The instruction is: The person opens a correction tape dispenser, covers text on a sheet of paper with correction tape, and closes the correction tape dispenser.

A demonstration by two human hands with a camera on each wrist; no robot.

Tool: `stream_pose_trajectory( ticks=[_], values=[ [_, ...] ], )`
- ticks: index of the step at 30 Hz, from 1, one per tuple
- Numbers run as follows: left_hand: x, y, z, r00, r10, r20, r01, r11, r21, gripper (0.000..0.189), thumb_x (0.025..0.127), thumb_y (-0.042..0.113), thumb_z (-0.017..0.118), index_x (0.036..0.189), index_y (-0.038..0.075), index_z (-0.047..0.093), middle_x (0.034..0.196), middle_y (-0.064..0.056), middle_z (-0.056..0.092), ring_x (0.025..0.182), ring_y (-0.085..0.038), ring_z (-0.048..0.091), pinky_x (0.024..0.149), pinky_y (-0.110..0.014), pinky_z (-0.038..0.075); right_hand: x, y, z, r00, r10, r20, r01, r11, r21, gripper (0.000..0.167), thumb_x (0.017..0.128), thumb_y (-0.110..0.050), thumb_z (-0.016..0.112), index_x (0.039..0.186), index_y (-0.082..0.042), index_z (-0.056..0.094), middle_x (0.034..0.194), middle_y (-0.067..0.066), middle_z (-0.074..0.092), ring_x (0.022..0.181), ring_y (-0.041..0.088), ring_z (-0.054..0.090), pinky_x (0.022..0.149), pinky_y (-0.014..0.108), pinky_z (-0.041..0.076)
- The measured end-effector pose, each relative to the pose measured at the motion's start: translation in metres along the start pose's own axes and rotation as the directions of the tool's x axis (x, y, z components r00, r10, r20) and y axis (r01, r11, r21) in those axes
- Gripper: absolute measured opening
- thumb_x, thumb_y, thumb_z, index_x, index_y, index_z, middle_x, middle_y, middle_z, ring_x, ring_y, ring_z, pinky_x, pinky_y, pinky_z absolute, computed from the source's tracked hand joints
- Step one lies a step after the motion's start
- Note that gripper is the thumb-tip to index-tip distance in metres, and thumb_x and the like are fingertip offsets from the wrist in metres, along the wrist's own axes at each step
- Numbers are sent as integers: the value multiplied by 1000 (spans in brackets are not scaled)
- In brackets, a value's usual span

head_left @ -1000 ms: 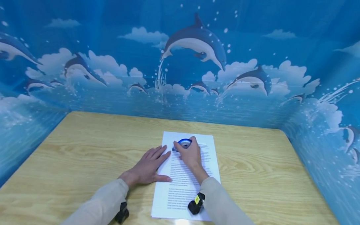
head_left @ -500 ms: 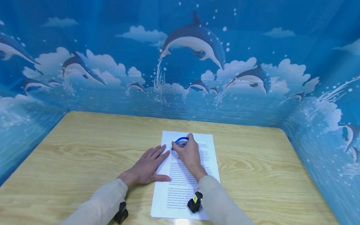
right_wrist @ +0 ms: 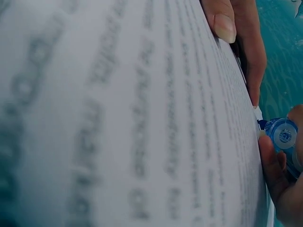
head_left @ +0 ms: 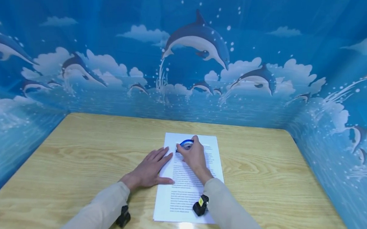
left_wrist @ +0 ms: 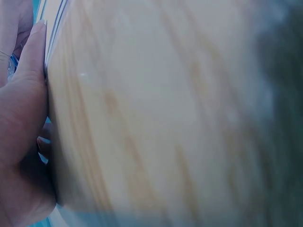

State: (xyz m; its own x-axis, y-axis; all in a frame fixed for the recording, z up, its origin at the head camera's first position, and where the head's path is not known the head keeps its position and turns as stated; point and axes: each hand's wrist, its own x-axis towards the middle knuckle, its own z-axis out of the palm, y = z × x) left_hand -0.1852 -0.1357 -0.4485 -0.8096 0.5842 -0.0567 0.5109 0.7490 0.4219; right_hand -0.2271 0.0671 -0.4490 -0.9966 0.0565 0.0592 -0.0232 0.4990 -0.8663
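Right wrist view: white paper sheet with rows of black print (right_wrist: 137,113), "the purpose of" on one row, "responsibility" on the next; closest rows blurred, far ones too small. Small yellow label (head_left: 201,201) on black boxy wrist-worn device (head_left: 199,210): illegible. Round blue-and-clear plastic dispenser (right_wrist: 285,135): hub marking illegible.

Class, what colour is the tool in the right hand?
The tool is blue with a paler round centre, clearest in the right wrist view.

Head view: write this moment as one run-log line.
left grip: rests across left edge of printed paper | right grip: holds blue device at paper's upper part | paper: lies on wooden table
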Motion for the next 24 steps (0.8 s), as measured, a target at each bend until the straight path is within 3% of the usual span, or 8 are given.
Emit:
stream_pose_trajectory(
  ticks=[15, 24],
  values=[
    [1, -1, 4, 1000, 16, -20, -16, 1000, 13, 96, 100, 55, 76, 166, -4, 39, 174, -29, 26, 160, -48, 24, 130, -64, 19, 1, 7, -11, 999, 5, 41, -6, 1000, 25, 45, 100, -24, 83, 123, 2, 54, 112, 24, 70, 80, 28, 75, 64, 32, 64],
    [0, 1, 2, 1000, 1, -10, -1, 1000, -1, 97, 100, 57, 75, 167, -3, 38, 175, -29, 25, 161, -48, 22, 130, -64, 18, 1, 11, -20, 997, 27, 67, -30, 999, 34, 45, 102, -27, 81, 127, 1, 54, 116, 22, 69, 94, 30, 75, 71, 33, 65]
  ],
)
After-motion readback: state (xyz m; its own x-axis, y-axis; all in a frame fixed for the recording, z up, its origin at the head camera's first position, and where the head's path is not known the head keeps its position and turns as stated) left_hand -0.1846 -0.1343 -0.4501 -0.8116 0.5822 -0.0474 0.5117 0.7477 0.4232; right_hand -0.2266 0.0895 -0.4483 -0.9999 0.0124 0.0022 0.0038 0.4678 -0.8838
